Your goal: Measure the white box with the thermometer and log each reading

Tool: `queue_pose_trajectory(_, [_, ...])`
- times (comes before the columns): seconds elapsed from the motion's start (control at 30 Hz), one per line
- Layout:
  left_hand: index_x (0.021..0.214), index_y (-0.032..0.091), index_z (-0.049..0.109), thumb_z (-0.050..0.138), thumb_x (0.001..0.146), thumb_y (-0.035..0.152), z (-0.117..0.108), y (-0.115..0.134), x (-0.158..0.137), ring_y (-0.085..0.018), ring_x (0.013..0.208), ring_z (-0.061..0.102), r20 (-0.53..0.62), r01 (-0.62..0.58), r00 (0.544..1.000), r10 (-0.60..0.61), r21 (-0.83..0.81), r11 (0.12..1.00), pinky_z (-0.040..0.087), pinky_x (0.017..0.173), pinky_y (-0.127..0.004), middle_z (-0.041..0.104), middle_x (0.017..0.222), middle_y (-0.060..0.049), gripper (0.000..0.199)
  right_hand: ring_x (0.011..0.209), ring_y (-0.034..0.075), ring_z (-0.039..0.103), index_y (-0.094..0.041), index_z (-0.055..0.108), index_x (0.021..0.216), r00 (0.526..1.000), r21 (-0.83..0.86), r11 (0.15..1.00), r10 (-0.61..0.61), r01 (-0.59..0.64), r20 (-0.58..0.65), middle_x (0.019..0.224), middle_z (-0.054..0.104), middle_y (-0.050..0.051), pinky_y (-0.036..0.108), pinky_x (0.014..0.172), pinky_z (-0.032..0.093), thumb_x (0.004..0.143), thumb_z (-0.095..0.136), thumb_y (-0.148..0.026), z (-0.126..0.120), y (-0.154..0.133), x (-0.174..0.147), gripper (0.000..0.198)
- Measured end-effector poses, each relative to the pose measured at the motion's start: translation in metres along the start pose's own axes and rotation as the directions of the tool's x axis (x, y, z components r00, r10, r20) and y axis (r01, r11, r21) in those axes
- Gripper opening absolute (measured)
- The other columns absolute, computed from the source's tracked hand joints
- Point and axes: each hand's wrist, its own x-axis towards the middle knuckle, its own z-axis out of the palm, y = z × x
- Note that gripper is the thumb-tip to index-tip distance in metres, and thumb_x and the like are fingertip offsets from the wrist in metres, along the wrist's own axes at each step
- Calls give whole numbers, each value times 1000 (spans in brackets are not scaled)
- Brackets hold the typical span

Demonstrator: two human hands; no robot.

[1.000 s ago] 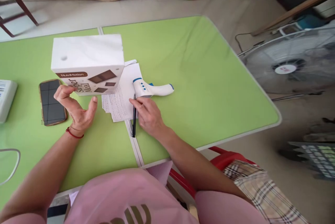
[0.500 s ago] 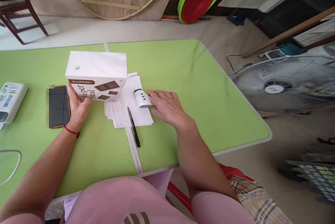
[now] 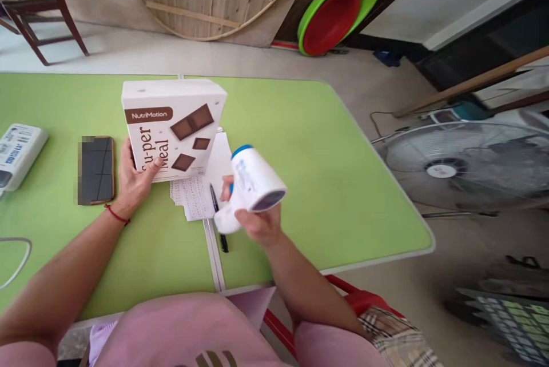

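Observation:
My left hand (image 3: pixel 136 177) grips the lower left corner of a white NutriMotion box (image 3: pixel 178 132), thumb on the front. The box stands tilted, its printed front facing me. My right hand (image 3: pixel 261 224) is closed around a white and blue infrared thermometer (image 3: pixel 253 181), raised over the table with its display end towards me. Sheets of paper (image 3: pixel 193 198), some with writing, lie partly beneath the box. Across their edge rests a black pen (image 3: pixel 218 218), partly hidden by the thermometer's handle. A phone (image 3: pixel 98 171) lies just left of my left hand.
The green table (image 3: pixel 309 144) carries a white device (image 3: pixel 21 155) at the far left and a white cable (image 3: pixel 19 264) at its left front. A large fan (image 3: pixel 446 167) stands beyond the right edge. Green and red basins (image 3: pixel 330 21) lean at the back.
My right hand has picked the thermometer up off the papers and brought it nearer to me, turning it. The box has tipped so that more of its front shows.

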Motion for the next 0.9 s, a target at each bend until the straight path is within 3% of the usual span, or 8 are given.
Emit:
queue_pose_trajectory(0.07, [127,18,54,65,83,65,0,5,-4,-29,108,63,35,48,998,-48,-4,999,54,93,-47,63,118,-14,65,65,20,61,-21,61,94,994,108,992,60,-71,94,74,63,5,36,55,55,72,63,-40,17,-7,-8,29])
queue_pose_trajectory(0.17, [127,19,55,64,86,63,2,10,-9,-30,110,62,100,75,992,-73,-20,997,54,94,-49,63,120,-14,61,59,17,56,-22,59,78,977,55,988,133,-144,169,66,59,1,32,54,53,71,63,-35,34,-10,-11,15])
queue_pose_trajectory(0.3, [126,21,56,60,90,60,6,10,-10,-29,109,63,150,54,987,-53,-1,999,55,92,-48,62,122,-14,54,58,14,52,-21,54,66,967,-22,974,226,-226,120,63,57,-1,28,55,49,71,61,-33,41,-7,-6,15])
queue_pose_trajectory(0.53, [117,17,62,55,91,62,3,11,-5,-30,105,64,186,-15,982,-3,97,995,55,92,-49,67,110,-14,53,58,13,49,-22,56,67,942,44,943,327,-330,76,62,55,-2,27,55,47,67,65,-34,45,-1,-1,15])
queue_pose_trajectory(0.63, [116,16,61,56,92,60,2,14,-3,-29,105,65,201,-33,980,12,101,994,55,92,-46,68,107,-13,50,59,14,51,-21,57,68,902,107,896,424,-431,81,63,57,-1,28,55,49,63,68,-36,47,-2,0,19])
queue_pose_trajectory(0.77, [114,16,61,57,91,60,2,17,-2,-29,103,66,222,-12,975,-8,89,996,55,89,-44,68,107,-12,49,61,14,51,-20,58,67,853,147,840,516,-522,77,65,58,-1,29,56,49,59,70,-37,49,-4,1,23])
queue_pose_trajectory(0.9, [111,16,62,59,88,64,2,15,-2,-30,100,65,226,41,973,-54,60,997,55,86,-45,68,106,-13,53,60,13,49,-19,59,65,847,176,830,529,-530,59,63,56,-1,28,57,46,58,71,-36,51,-3,0,22])
